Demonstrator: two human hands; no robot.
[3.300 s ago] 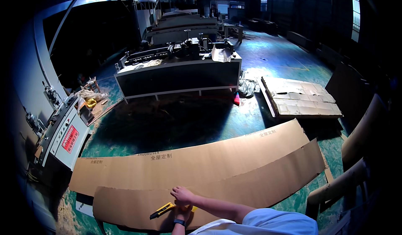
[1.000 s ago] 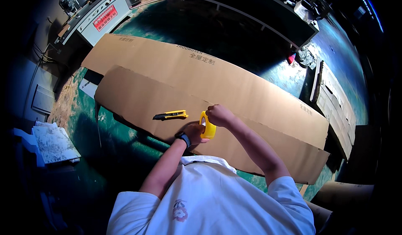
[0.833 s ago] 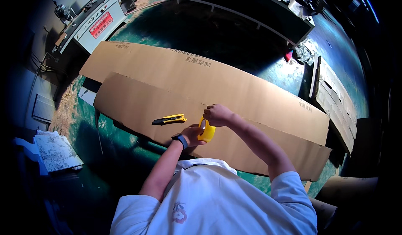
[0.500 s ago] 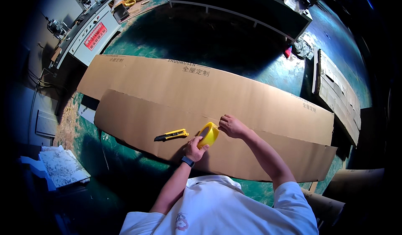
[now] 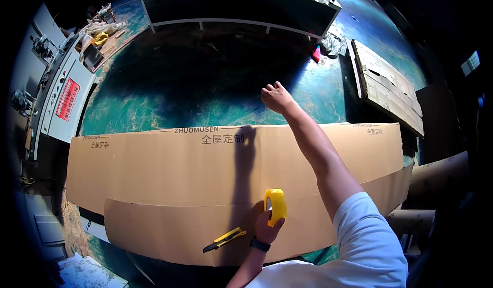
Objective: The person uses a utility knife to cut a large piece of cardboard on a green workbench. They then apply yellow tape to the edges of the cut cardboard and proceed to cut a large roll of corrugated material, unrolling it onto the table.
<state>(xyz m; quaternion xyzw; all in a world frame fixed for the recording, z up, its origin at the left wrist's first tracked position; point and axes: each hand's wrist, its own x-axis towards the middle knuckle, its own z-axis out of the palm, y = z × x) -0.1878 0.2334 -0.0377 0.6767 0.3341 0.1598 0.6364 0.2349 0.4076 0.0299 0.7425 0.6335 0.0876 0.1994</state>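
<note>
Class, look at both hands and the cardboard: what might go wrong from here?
The yellow utility knife lies loose on the near cardboard sheet, close to the left hand, which might knock it; whether its blade is out is too small to tell.

The yellow tape roll is held in the left hand alone, so it could slip.

The near cardboard sheet overlaps the far cardboard sheet, and the right hand is off both, so they might shift.

I observe a dark-fronted bench (image 5: 231,5) at rear, a red-labelled cabinet (image 5: 65,101) at left, a flat stack (image 5: 389,85) at right.
</note>
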